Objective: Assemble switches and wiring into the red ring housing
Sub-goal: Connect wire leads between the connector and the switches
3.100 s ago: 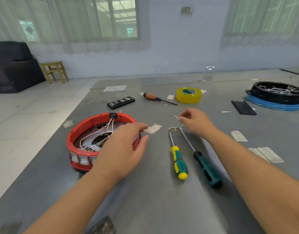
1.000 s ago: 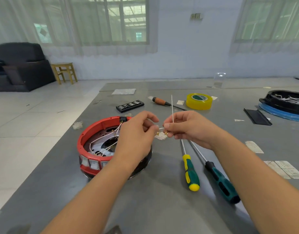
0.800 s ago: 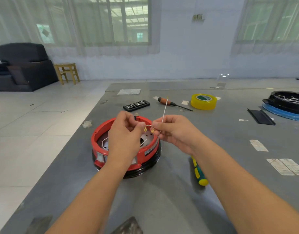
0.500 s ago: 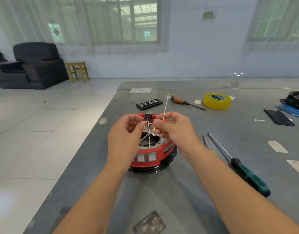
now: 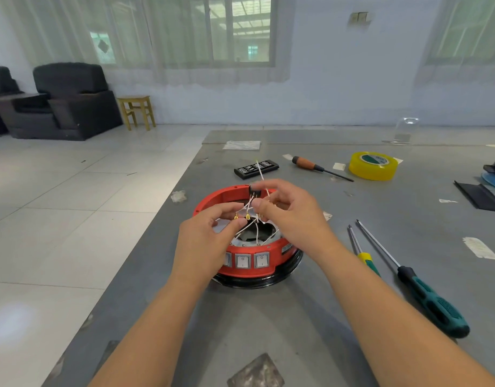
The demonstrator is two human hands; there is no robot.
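The red ring housing sits on a black base at the table's middle, with grey rocker switches set in its near wall. Thin white wires with brass terminals rise from inside it. My left hand hovers over the ring's left side and pinches the wire ends with the brass terminals. My right hand is over the ring's right side, and its fingertips pinch a white wire whose free end sticks up past them. A black part sits on the far rim.
Two screwdrivers lie right of the ring, a yellow-handled one and a green-handled one. Farther back are a black switch strip, an orange-handled screwdriver and a yellow tape roll. The table's left edge drops to tiled floor.
My right hand picked the terminal-tipped wire up from the table and both hands brought it over the ring. The view swung left, so the ring now sits centred under my hands.
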